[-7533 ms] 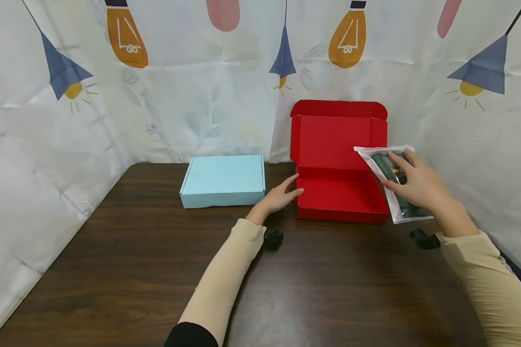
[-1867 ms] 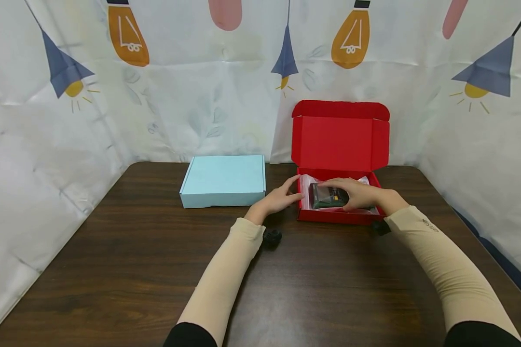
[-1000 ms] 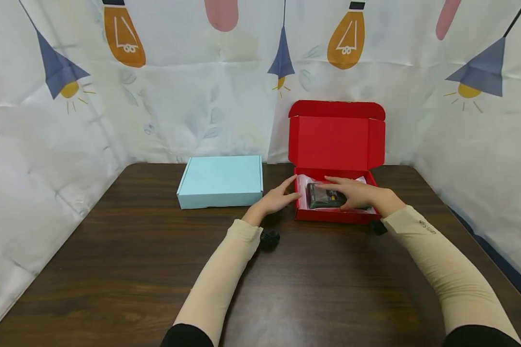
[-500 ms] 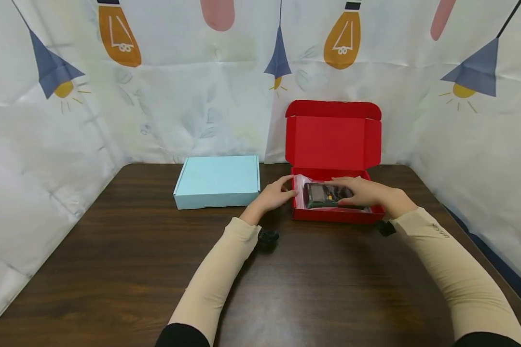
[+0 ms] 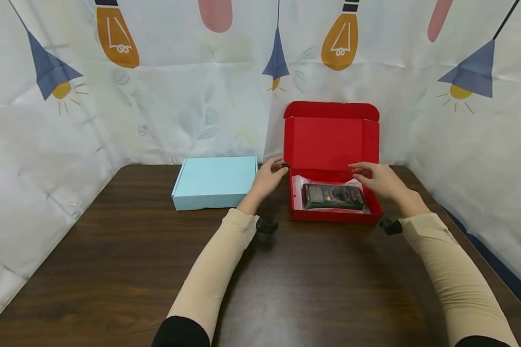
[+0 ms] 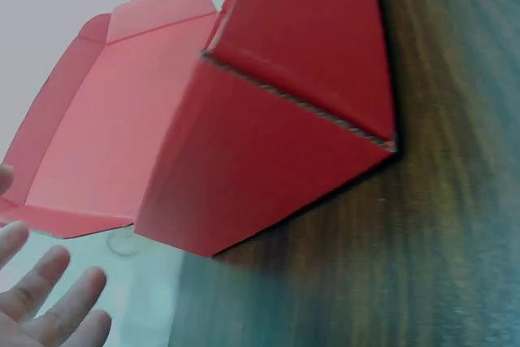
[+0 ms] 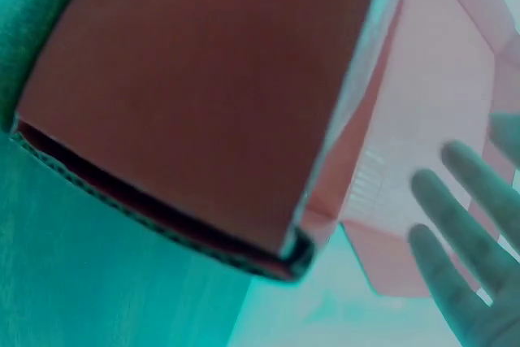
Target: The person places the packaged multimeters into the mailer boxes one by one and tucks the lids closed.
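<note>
A dark green multimeter (image 5: 335, 196) lies in a clear-and-white plastic bag (image 5: 298, 188) inside the red cardboard box (image 5: 336, 216). The box lid (image 5: 330, 142) stands raised at the back. My left hand (image 5: 266, 179) is at the box's left side near the lid hinge, fingers loosely bent and holding nothing. Above the right wall hovers my right hand (image 5: 381, 180), also holding nothing. Spread fingers (image 6: 61, 306) of the left hand show beside the lid in the left wrist view. Straight fingers (image 7: 463, 225) of the right hand appear before the lid in the right wrist view.
A closed light-blue box (image 5: 214, 178) stands left of the red one, close to my left forearm. Both boxes sit toward the back of a dark wooden table (image 5: 134, 270). A white patterned cloth (image 5: 178, 96) hangs behind and along both sides.
The bagged multimeter went from my right hand beside the box to lying inside it. My right hand then let go and lifted right; my left hand moved back toward the lid.
</note>
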Demonstrator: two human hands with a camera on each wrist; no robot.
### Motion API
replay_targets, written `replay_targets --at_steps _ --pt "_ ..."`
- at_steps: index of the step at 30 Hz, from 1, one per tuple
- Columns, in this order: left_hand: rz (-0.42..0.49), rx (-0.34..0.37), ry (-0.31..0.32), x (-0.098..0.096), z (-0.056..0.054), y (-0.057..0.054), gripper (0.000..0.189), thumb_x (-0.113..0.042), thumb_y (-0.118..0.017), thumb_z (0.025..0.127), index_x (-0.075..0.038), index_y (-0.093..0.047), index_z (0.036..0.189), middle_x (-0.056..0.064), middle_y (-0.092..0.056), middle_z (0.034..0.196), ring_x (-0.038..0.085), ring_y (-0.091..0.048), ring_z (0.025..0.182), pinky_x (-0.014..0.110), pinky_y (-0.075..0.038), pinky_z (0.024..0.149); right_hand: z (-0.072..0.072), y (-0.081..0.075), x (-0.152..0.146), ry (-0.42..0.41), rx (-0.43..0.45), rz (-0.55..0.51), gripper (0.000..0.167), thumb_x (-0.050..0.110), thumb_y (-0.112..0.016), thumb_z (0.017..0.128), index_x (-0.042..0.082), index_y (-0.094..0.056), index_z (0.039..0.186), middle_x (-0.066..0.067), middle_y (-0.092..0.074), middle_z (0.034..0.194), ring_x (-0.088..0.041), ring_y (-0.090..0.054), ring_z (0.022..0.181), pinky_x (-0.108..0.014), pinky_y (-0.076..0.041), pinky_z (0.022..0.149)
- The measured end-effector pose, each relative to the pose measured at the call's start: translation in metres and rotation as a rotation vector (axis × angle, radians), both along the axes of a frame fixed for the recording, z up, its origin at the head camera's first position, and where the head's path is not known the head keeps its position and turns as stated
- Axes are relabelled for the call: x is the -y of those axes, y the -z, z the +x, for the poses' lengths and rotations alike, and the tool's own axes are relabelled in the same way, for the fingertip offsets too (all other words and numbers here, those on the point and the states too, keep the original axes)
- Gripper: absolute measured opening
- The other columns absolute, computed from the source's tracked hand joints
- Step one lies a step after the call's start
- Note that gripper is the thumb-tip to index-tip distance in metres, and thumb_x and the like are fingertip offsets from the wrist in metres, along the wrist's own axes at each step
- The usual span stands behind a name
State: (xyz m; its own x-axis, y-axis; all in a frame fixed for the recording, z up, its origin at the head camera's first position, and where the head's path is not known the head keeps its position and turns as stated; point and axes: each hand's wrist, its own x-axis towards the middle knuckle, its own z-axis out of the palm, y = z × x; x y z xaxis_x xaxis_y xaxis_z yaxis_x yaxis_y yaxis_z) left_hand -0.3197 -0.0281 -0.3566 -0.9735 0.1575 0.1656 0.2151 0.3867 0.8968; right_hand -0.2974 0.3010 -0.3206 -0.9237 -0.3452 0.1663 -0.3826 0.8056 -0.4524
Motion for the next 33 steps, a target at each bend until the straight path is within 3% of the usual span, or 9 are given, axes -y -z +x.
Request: replay_targets --at_steps 4,7,11,13,21,26,33 --pt "0.112 0.008 -0.035 -0.002 -0.005 -0.004 0.053 -0.023 -0.057 0.105 -0.008 -0.045 0.154 0.017 -0.054 0.145 0.034 -0.055 0.129 0.048 -0.047 0.105 0.0 -0.001 -0.009 0.125 -0.117 -0.1 0.041 0.014 -0.06 0.103 -0.001 -0.057 0.142 -0.026 -0.067 0.122 -0.04 -0.065 0.101 -0.046 -0.057 0.078" --pt "0.162 0.029 -0.039 -0.004 -0.008 -0.005 0.056 -0.021 -0.057 0.104 -0.007 -0.042 0.156 0.017 -0.05 0.15 0.034 -0.051 0.133 0.048 -0.045 0.107 -0.003 -0.001 -0.015 0.224 -0.165 -0.181 0.043 0.015 -0.059 0.104 0.0 -0.055 0.144 -0.027 -0.064 0.128 -0.044 -0.063 0.107 -0.05 -0.056 0.084" --pt "0.174 0.063 -0.028 -0.006 -0.011 -0.006 0.062 -0.024 -0.058 0.103 -0.008 -0.036 0.159 0.016 -0.044 0.155 0.033 -0.047 0.137 0.048 -0.045 0.108 -0.01 0.0 -0.021 0.323 -0.137 -0.277 0.05 0.021 -0.055 0.106 0.0 -0.047 0.15 -0.03 -0.055 0.141 -0.05 -0.057 0.12 -0.062 -0.049 0.096" --pt "0.168 0.08 -0.021 -0.008 -0.012 -0.006 0.064 -0.025 -0.058 0.103 -0.009 -0.033 0.16 0.016 -0.042 0.157 0.033 -0.044 0.139 0.049 -0.044 0.109 -0.014 -0.001 -0.024 0.343 -0.079 -0.307 0.057 0.026 -0.053 0.107 -0.001 -0.04 0.155 -0.03 -0.048 0.148 -0.051 -0.053 0.126 -0.064 -0.045 0.1" --pt "0.135 0.122 0.002 -0.011 -0.017 -0.006 0.071 -0.033 -0.057 0.103 -0.012 -0.026 0.163 0.015 -0.04 0.16 0.032 -0.039 0.143 0.052 -0.04 0.111 -0.03 0.0 -0.034 0.3 0.143 -0.386 0.076 0.033 -0.047 0.108 -0.003 -0.007 0.162 -0.032 -0.017 0.163 -0.052 -0.027 0.146 -0.064 -0.03 0.112" --pt "0.188 0.126 0.024 -0.016 -0.019 -0.008 0.07 -0.034 -0.054 0.104 -0.01 -0.024 0.163 0.016 -0.039 0.16 0.031 -0.038 0.144 0.052 -0.037 0.113 -0.034 0.001 -0.034 0.264 0.197 -0.464 0.076 0.031 -0.045 0.109 0.0 -0.001 0.163 -0.031 -0.016 0.164 -0.05 -0.031 0.145 -0.061 -0.033 0.112" --pt "0.245 0.113 0.043 -0.02 -0.017 -0.008 0.066 -0.034 -0.049 0.107 -0.007 -0.025 0.163 0.019 -0.044 0.155 0.034 -0.047 0.138 0.049 -0.038 0.113 -0.029 -0.004 -0.032 0.251 0.255 -0.518 0.075 0.026 -0.044 0.109 0.003 0.002 0.164 -0.032 -0.014 0.164 -0.051 -0.031 0.144 -0.059 -0.032 0.112"
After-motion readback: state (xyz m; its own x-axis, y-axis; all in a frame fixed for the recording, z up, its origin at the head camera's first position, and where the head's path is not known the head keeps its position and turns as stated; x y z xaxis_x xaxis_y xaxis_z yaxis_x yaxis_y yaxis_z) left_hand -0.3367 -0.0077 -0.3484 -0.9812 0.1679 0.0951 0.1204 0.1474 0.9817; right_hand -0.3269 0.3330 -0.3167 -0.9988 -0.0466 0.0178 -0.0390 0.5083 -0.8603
